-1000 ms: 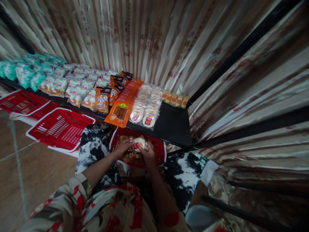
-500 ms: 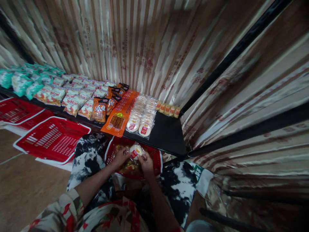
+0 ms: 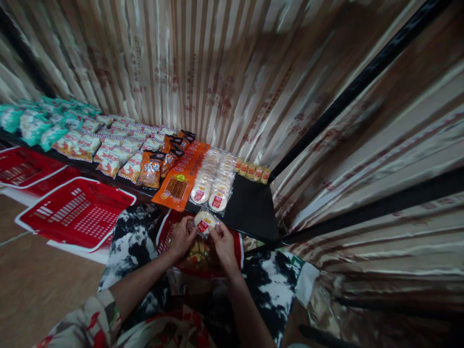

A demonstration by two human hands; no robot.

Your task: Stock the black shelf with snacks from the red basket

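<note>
Both hands up over the red basket (image 3: 237, 244) on the person's lap, holding one round white cake pkt (image 3: 204, 221) w/ red label btwn them. Left hand (image 3: 182, 237) grips its left edge, right hand (image 3: 222, 241) pinches the right side; the pkt sits just at the front edge of the black shelf (image 3: 253, 212), near the two rows of same cake pkts (image 3: 213, 179). More wrapped snacks in the basket under the hands. Left of the rows: long orange pack (image 3: 181, 176), then orange chip bags (image 3: 152, 166), white/red bags, teal bags far left. Small yellow pkts (image 3: 252, 170) at the back. Two empty-looking red baskets (image 3: 78, 212) on floor at left
</note>
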